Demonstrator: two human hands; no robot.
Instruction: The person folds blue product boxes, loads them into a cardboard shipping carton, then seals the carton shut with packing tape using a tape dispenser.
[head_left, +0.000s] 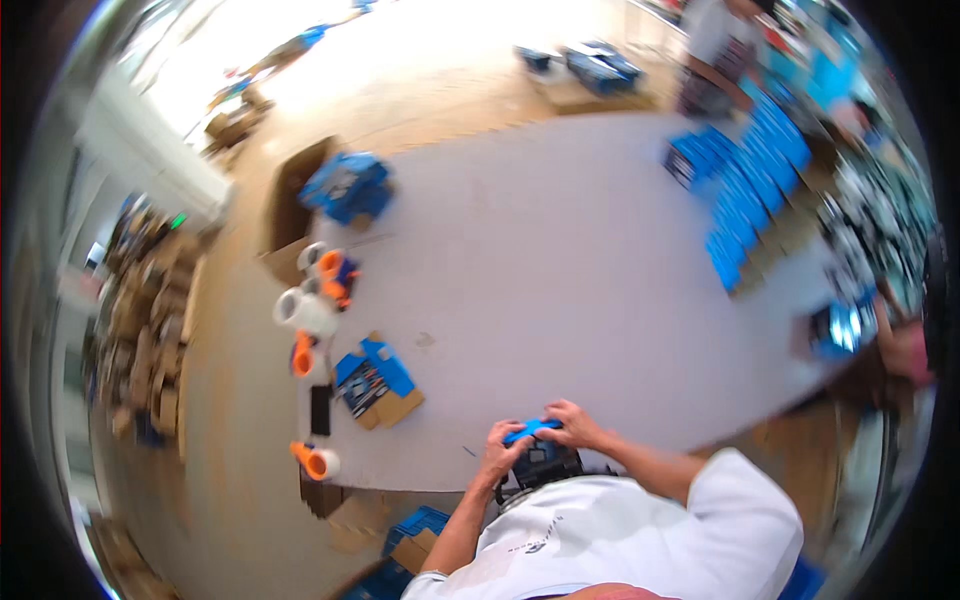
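Blue part (531, 430), lengthwise left-right, between both hands (500, 455) (575, 425)

A grey table (560, 250) bears blue boxes (745, 190), tape rolls (305, 310), a flattened carton (378, 382) and a black phone (321, 409).

Tabletop (560, 260) spans centre of view. Near edge, centre: left hand (497, 457) and right hand (572, 424) side by side, both on a small box (532, 431). Left of hands: flattened carton (377, 381), phone (321, 409) just beside it. Tape rolls (305, 310) along left edge. Far left corner: open box (346, 186). Far right: rows of boxes (750, 195).
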